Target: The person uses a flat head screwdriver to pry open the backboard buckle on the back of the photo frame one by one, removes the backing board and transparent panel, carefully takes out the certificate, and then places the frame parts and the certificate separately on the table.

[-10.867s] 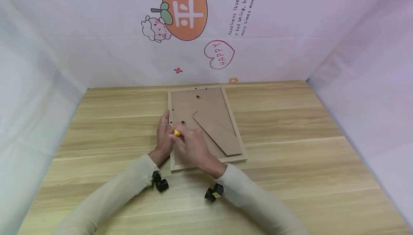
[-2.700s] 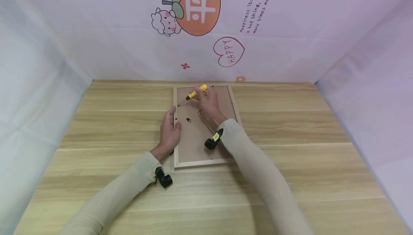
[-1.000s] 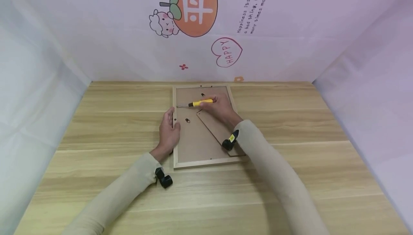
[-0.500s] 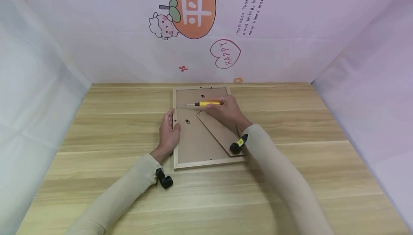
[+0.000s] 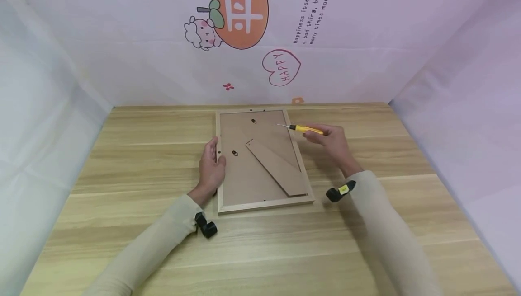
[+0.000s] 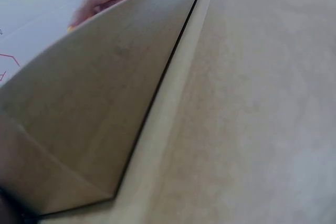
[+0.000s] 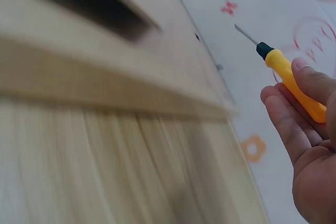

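A wooden table (image 5: 366, 241) carries a picture frame (image 5: 260, 205) lying face down, its brown backing board (image 5: 244, 174) up and a stand flap (image 5: 277, 167) slanting across it. The frame sits mid-table, lengthwise away from the person. The left hand (image 5: 211, 167) rests against the frame's left edge, fingers straight along the rail, holding nothing. The right hand (image 5: 331, 141) is just off the frame's right edge, above the table, fingers curled round the yellow handle of a small screwdriver (image 5: 303, 128); in the right wrist view the screwdriver (image 7: 286, 72) lies across the fingertips (image 7: 307, 85) under the thumb. Its thin tip points left, over the frame's upper right rail, near a small metal hanger (image 5: 253, 121) on the board.
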